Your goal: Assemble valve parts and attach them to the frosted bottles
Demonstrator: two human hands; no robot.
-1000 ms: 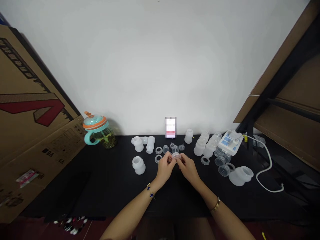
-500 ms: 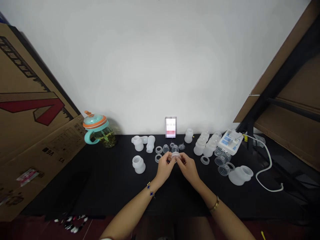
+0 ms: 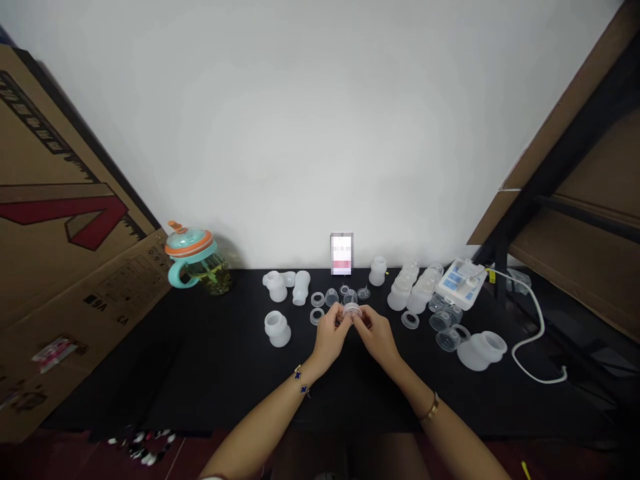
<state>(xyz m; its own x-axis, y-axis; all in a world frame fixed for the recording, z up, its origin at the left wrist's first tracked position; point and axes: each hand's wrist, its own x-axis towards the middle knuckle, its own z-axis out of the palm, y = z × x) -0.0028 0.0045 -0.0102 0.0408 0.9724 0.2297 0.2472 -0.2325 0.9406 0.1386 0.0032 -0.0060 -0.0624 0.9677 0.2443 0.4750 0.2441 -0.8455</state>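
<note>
Between my fingertips is a baby bottle collar ring [image 3: 352, 309], whitish and see-through, held just above the black table. My left hand [image 3: 330, 328] pinches its left side. On the opposite side my right hand [image 3: 371, 328] grips it, thumbs close together at the near edge. Whether a nipple sits inside the ring I cannot tell. Right behind it stand clear nipples, one [image 3: 331, 297] left of my fingers and a small one [image 3: 363, 293] to the right. Two loose collar rings, a far one [image 3: 317, 299] and a near one [image 3: 317, 316], lie beside my left hand.
White bottle bodies stand at left [image 3: 278, 329] and right [image 3: 482, 351]. Assembled bottles [image 3: 423, 291] lie near a white power strip [image 3: 462, 285] with a cable. A teal-lidded jug [image 3: 200, 261] stands at far left; a lit screen [image 3: 342, 254] leans on the wall.
The ring between my fingers has tilted slightly, with its top turned a little more toward me. Both hands stay almost in place.
</note>
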